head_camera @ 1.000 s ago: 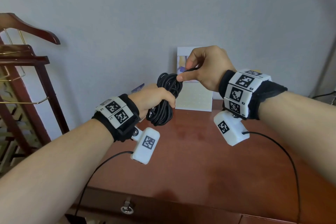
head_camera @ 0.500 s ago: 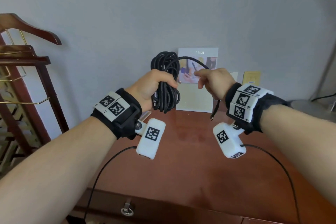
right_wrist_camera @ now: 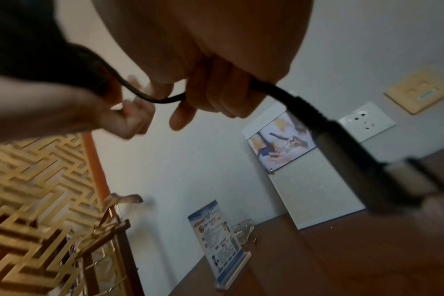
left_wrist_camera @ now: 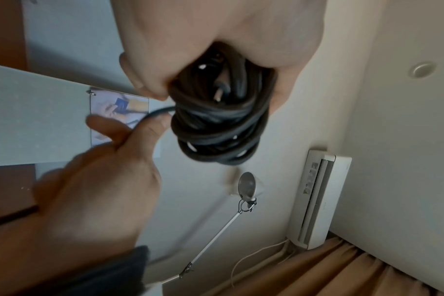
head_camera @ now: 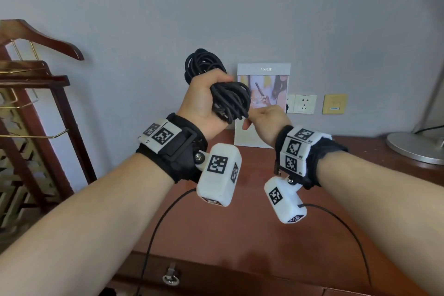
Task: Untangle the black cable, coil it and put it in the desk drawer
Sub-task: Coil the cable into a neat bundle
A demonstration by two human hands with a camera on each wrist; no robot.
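My left hand (head_camera: pixel 204 101) is raised above the desk (head_camera: pixel 240 228) and grips the black cable (head_camera: pixel 230 101), which is wound into a thick coil (left_wrist_camera: pixel 216 124). One loop sticks up above the fist. Just right of and below the coil, my right hand (head_camera: pixel 264 120) has its fingers (right_wrist_camera: pixel 216 94) curled round the cable's free end. A short arc of cable (right_wrist_camera: pixel 150 98) runs from it to the coil, and the plug (right_wrist_camera: pixel 363 160) with its metal tip sticks out past the palm. The desk drawer's front with a ring pull (head_camera: pixel 171 280) is closed at the desk's near edge.
A standing leaflet holder (head_camera: pixel 263 72) leans on the wall behind the hands, with wall sockets (head_camera: pixel 304 103) and a yellow panel (head_camera: pixel 334 103) to its right. A lamp base (head_camera: pixel 413 149) sits at the desk's right. A wooden clothes stand (head_camera: pixel 36 79) is on the left.
My left hand has lifted and turned the coil. My right hand has carried the free end from above the coil, over to the right, and down close under it.
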